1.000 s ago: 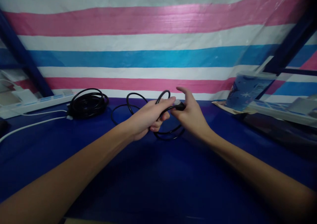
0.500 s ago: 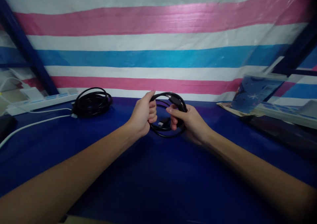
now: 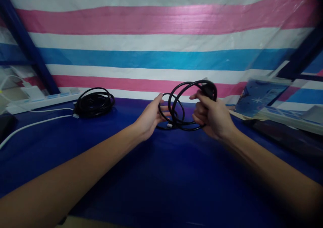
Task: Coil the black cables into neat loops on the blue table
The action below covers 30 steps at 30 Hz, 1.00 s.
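A black cable (image 3: 174, 98) hangs in loose loops between my hands, its lower part at the blue tabletop. My right hand (image 3: 214, 115) is closed round the bunched right side of the loops, where a dark connector (image 3: 208, 88) shows above the fingers. A small pale connector end (image 3: 169, 125) is visible low among the coils. My left hand (image 3: 149, 118) has its thumb raised and its fingers stretched apart. The leftmost loop passes by those fingers, and no firm grip on it shows.
Another coiled black cable (image 3: 94, 103) lies on the blue table (image 3: 161, 181) at the left, near white cords (image 3: 32, 123) and a power strip (image 3: 45, 101). To the right are a blue container (image 3: 262, 95), another strip (image 3: 282, 113) and a dark flat object (image 3: 280, 137). Striped sheeting hangs behind.
My right hand has moved right and slightly up with the cable, drawing the loops apart. The left hand's fingers have gone from curled round the coil to spread.
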### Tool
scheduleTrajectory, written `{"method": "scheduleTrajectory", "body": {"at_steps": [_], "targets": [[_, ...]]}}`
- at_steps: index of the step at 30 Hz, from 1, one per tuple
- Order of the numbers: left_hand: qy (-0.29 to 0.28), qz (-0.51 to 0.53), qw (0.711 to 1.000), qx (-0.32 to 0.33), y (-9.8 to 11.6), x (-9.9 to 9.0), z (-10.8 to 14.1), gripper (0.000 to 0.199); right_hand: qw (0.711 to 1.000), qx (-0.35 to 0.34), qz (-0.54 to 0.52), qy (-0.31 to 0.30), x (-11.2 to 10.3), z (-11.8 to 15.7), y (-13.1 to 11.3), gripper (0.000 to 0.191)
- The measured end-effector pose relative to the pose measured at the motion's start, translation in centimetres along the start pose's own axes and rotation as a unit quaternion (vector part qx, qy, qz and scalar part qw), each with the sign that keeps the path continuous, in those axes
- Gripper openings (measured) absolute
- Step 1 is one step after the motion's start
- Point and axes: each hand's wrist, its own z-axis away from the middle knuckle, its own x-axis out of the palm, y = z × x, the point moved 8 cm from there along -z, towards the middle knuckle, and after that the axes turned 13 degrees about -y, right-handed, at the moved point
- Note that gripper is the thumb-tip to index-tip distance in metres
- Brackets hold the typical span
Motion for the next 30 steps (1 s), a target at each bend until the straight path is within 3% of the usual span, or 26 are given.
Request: {"method": "scheduleTrajectory", "body": {"at_steps": [2, 4, 8, 11, 15, 17, 20, 22, 26, 28, 30], "targets": [[-0.075, 0.050, 0.996, -0.014, -0.2, 2.2, 0.2, 0.053, 0.999, 0.000, 0.043, 0.021, -0.4, -0.2, 0.7, 0.019], [-0.127, 0.017, 0.992, -0.019, -0.2, 3.9, 0.6, 0.054, 0.992, -0.028, 0.121, 0.036, -0.8, -0.4, 0.7, 0.036], [-0.239, -0.067, 0.969, 0.000, 0.2, 6.8, 1.8, 0.042, 0.949, -0.076, 0.305, -0.017, 0.5, -0.1, -0.4, 0.055], [-0.269, -0.098, 0.958, -0.011, 0.3, 7.6, 2.5, 0.030, 0.918, -0.091, 0.386, -0.031, 1.4, 0.4, -1.4, 0.041], [-0.272, -0.148, 0.950, -0.040, 0.7, 7.5, 2.9, 0.007, 0.867, -0.147, 0.475, 0.022, 1.5, 0.8, -3.1, 0.006], [-0.221, -0.205, 0.953, -0.019, 1.5, 6.5, 2.5, 0.013, 0.885, -0.124, 0.448, -0.015, 1.5, 0.2, -2.1, 0.018], [-0.129, -0.274, 0.953, 0.029, 2.9, 4.6, 1.9, 0.014, 0.948, -0.003, 0.308, -0.083, 1.6, -0.6, 1.2, 0.023], [-0.107, -0.228, 0.967, 0.026, 2.6, 3.8, 1.4, 0.001, 0.979, 0.050, 0.188, -0.056, 1.2, -0.5, 2.6, 0.020], [-0.121, 0.016, 0.992, 0.029, 1.1, 4.2, 1.1, 0.023, 0.996, 0.077, -0.005, 0.046, 0.0, -0.1, 3.3, 0.014], [-0.090, 0.034, 0.993, 0.070, 1.3, 4.4, 1.4, 0.030, 0.990, 0.091, -0.055, 0.087, -0.9, 0.1, 3.1, 0.014], [-0.018, -0.015, 0.993, 0.117, 2.0, 3.7, 2.1, 0.024, 0.986, 0.081, -0.085, 0.115, -1.8, 0.1, 2.3, 0.016]]}}
